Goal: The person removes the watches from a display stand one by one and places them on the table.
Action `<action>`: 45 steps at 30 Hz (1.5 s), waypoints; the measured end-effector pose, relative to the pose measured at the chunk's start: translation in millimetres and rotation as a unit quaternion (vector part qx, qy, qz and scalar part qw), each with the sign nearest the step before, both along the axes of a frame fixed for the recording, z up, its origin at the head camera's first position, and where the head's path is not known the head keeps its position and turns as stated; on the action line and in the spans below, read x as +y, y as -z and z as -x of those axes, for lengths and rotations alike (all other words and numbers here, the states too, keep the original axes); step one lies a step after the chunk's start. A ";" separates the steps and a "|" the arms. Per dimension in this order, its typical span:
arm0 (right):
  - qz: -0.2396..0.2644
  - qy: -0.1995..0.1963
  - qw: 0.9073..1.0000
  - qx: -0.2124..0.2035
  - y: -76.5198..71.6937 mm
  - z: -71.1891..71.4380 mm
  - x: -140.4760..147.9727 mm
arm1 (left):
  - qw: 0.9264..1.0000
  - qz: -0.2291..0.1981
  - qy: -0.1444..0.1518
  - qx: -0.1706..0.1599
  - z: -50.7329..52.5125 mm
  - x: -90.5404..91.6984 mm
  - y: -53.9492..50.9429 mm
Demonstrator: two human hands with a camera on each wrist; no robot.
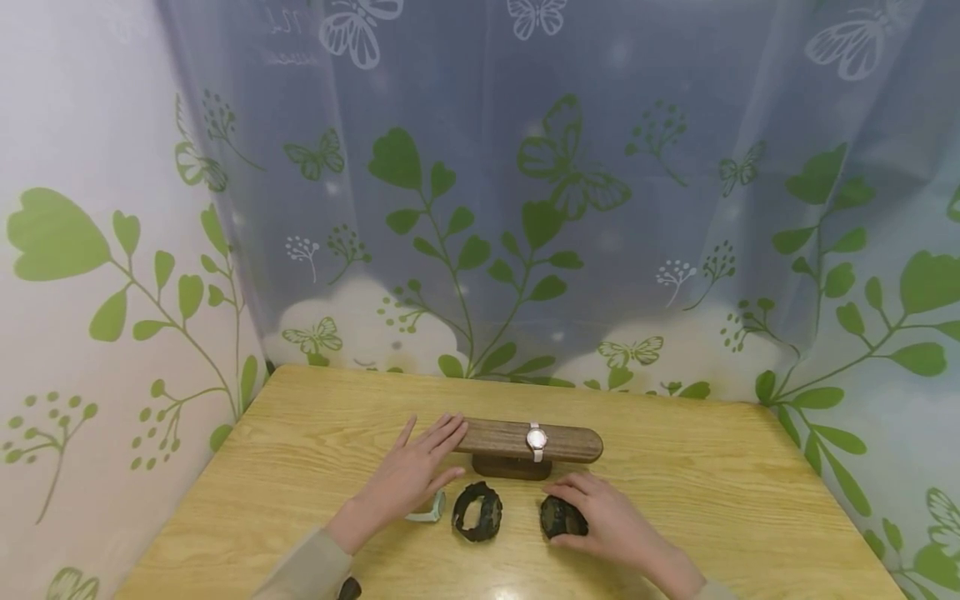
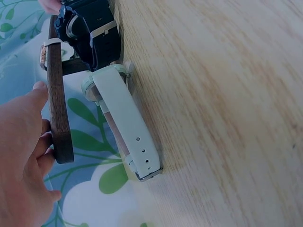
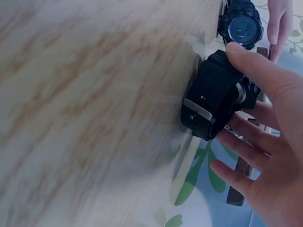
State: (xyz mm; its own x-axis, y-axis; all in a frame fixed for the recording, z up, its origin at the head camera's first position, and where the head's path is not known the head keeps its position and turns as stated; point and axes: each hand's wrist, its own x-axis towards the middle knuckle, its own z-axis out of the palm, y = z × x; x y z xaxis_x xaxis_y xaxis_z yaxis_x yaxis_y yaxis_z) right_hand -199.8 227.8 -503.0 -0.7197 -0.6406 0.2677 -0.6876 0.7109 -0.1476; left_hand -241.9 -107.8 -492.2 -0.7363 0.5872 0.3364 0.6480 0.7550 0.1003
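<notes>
1. Stand [image 1: 487, 435] on tbl [image 1: 712, 475]; top watch [image 1: 537, 438] on its R half.
2. Before it: L watch [image 1: 431, 512], mid watch [image 1: 492, 515], R watch [image 1: 557, 518].
3. My L hand [image 1: 407, 471] at stand's L end, R hand [image 1: 609, 518] on R watch.

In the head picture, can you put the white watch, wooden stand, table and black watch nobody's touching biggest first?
1. Table
2. Wooden stand
3. Untouched black watch
4. White watch

Left hand [image 1: 405, 477] and right hand [image 1: 611, 517] both bare. Left sleeve [image 1: 303, 571]: long, plain, pale greyish beige, ending near the wrist. Small dark rounded piece [image 1: 349, 588] alongside it, identity unclear. Right sleeve [image 1: 716, 591]: similar pale tone, only its end visible.
</notes>
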 end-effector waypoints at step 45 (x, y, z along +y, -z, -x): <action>0.104 0.038 0.985 0.133 -33.6 39.3 -6.1 | 1.000 0.014 0.001 0.011 0.8 -0.4 -0.1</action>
